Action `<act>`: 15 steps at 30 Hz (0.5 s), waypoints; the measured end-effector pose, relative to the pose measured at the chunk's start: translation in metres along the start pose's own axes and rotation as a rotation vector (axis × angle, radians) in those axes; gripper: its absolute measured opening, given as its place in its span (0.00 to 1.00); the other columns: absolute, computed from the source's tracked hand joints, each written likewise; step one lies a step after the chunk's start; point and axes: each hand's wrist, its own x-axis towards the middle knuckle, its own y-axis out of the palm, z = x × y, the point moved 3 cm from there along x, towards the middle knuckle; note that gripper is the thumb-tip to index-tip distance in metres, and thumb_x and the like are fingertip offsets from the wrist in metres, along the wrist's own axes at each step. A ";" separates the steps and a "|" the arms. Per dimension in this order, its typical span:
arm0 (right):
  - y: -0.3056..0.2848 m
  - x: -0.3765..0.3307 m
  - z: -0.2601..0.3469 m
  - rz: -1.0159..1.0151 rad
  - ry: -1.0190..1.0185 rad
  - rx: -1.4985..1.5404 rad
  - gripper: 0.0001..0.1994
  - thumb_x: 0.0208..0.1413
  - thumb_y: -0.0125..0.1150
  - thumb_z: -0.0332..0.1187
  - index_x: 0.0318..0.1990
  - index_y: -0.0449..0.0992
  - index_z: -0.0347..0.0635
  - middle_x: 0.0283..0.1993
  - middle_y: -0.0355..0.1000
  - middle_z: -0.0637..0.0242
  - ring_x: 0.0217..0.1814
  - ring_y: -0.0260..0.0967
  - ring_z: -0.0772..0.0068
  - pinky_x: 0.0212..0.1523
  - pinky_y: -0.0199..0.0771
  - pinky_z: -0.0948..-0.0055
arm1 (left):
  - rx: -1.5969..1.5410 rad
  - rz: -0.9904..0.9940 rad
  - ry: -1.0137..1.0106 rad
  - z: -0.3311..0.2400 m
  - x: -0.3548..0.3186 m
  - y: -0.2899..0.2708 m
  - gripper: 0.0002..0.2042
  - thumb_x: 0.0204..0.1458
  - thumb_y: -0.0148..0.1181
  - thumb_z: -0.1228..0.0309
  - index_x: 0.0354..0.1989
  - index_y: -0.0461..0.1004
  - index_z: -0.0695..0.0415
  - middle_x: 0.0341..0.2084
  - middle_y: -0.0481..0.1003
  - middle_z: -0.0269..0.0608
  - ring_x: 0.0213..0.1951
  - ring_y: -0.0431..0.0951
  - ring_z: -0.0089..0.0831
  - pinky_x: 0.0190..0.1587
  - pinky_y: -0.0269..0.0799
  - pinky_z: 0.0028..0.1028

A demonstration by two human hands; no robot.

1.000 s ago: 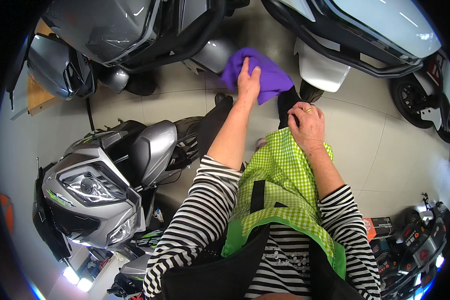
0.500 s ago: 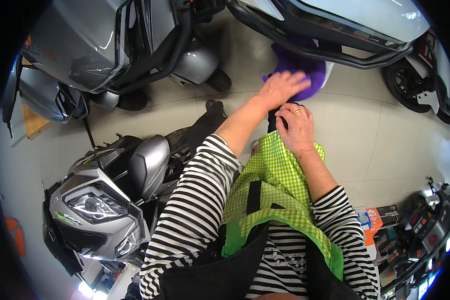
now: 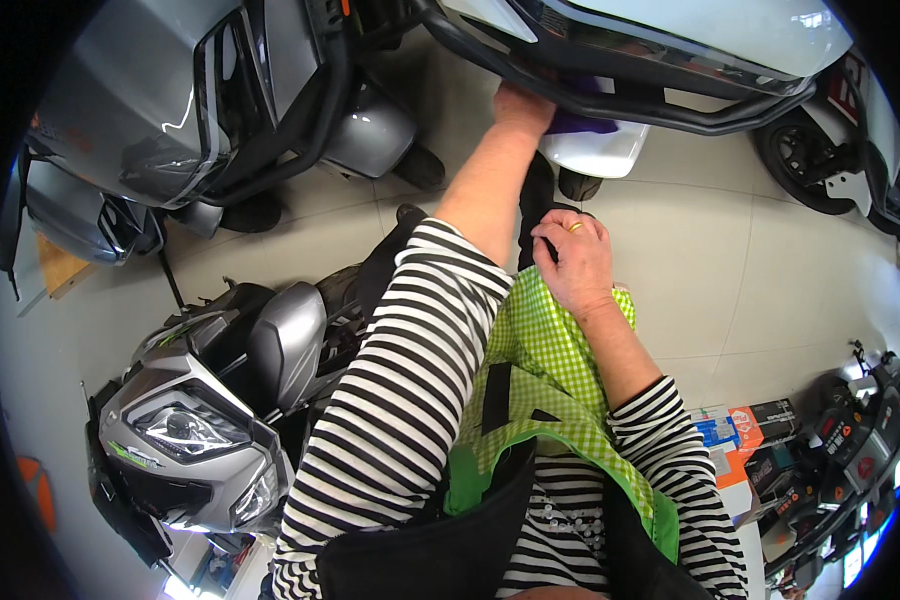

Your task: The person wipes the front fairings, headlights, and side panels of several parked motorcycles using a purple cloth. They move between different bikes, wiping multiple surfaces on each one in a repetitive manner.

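My left hand (image 3: 523, 106) reaches in under the black bumper bar (image 3: 660, 112) of a white scooter (image 3: 710, 45). Its fingers are hidden behind the bar. Beside it a purple cloth (image 3: 582, 122) shows on top of the white front fender (image 3: 600, 150), partly covered by the bar. My right hand (image 3: 578, 262), with a gold ring, rests palm down near my dark-clad knee. Its fingers are loosely bent with a gap to the thumb, and no object shows in it. A green checked apron (image 3: 545, 325) hangs over my lap.
Grey scooters stand at the far left (image 3: 160, 90) and near left (image 3: 185, 430). The white scooter's front tyre (image 3: 578, 185) shows under the fender. At the right are another black wheel (image 3: 810, 165) and several boxes (image 3: 760, 425). Pale floor tiles (image 3: 690, 260) lie between.
My left hand has moved forward and a little left, from above the purple cloth to under the bar. The cloth has shifted forward, uncovering the white fender. My right hand stays near the knee.
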 end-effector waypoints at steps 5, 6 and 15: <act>0.001 0.001 0.000 -0.040 -0.008 -0.001 0.06 0.50 0.60 0.33 0.35 0.80 0.49 0.43 0.73 0.74 0.50 0.69 0.68 0.61 0.60 0.61 | 0.057 0.464 -0.324 0.047 -0.047 0.006 0.16 0.59 0.49 0.65 0.53 0.72 0.57 0.49 0.75 0.55 0.52 0.74 0.55 0.55 0.71 0.45; 0.001 0.001 -0.001 -0.045 -0.016 -0.007 0.06 0.51 0.60 0.33 0.35 0.80 0.49 0.43 0.73 0.74 0.50 0.69 0.68 0.61 0.60 0.61 | 0.004 0.480 -0.319 0.050 -0.063 0.003 0.17 0.59 0.49 0.65 0.54 0.72 0.58 0.49 0.75 0.56 0.52 0.74 0.55 0.55 0.70 0.45; 0.000 0.002 -0.002 -0.111 0.019 0.028 0.11 0.57 0.58 0.40 0.41 0.78 0.45 0.44 0.73 0.67 0.51 0.69 0.60 0.55 0.65 0.60 | -0.608 0.120 -0.519 0.014 -0.166 -0.078 0.19 0.62 0.49 0.65 0.58 0.70 0.62 0.47 0.77 0.56 0.51 0.76 0.50 0.57 0.69 0.37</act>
